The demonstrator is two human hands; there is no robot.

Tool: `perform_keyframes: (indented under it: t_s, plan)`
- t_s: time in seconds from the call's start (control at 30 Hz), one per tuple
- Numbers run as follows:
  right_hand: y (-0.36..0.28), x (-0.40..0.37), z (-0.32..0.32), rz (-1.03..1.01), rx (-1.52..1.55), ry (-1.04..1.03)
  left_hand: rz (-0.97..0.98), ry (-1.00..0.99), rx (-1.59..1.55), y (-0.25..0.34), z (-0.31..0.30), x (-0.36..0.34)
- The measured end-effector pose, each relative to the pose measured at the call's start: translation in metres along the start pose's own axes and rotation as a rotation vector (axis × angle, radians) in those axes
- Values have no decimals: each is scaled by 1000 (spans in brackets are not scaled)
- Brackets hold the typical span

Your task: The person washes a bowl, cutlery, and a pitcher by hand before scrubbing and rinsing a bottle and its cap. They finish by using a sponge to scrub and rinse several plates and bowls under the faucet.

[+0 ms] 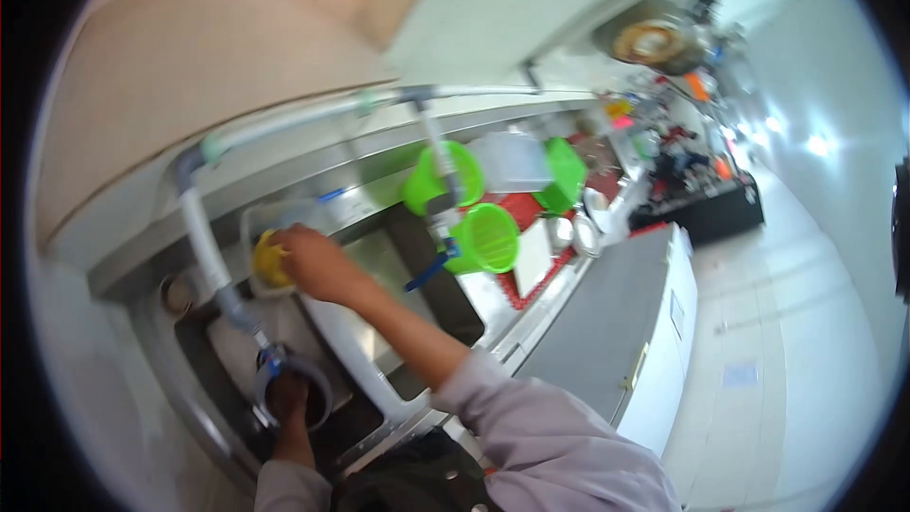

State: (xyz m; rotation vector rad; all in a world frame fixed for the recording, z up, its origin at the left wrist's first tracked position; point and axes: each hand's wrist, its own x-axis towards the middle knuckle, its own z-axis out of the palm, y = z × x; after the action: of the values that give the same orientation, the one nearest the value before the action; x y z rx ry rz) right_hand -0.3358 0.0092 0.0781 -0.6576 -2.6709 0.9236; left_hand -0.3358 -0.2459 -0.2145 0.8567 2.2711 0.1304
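Observation:
My right hand (pixel 318 264) reaches across the sink divider, its fingers closed around a yellow sponge (pixel 270 264), somewhat blurred. The sponge is at a clear plastic container (pixel 254 220) on the back ledge of the sink. Down in the left basin (pixel 355 408), my left hand (pixel 288 396) is inside the mouth of a round grey metal pot (pixel 320 387). Its fingers are in shadow, so their grip is hidden. Just above the pot ends a tap with a blue handle (pixel 270 357), fed by a white pipe (pixel 202 237).
A second tap with a blue lever (pixel 427 272) hangs over the right basin (pixel 417 228). Beyond it, green baskets (pixel 491 239), a translucent tub (pixel 510 161) and metal bowls (pixel 586 235) stand on a red mat (pixel 517 204). A grey-topped counter (pixel 597 322) lies to the right.

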Motion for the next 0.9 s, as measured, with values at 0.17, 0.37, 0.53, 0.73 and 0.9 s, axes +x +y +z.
perform_keyframes:
  t_s: [0.17, 0.37, 0.53, 0.73, 0.9]
  plan:
    - [30, 47, 42, 281, -229, -425, -155, 38, -205, 7, -10, 4]
    - [14, 42, 53, 337, -415, -387, -178, 5, -231, -5, 1, 23]
    - [15, 42, 63, 275, -371, -59, -47, 0, -78, -7, 1, 33]
    - [-19, 19, -7, 252, -14, -24, 105, -108, -53, -6, -7, 31]
    - [-16, -67, -62, 148, 666, -412, 292, 339, -515, -39, 36, 41]
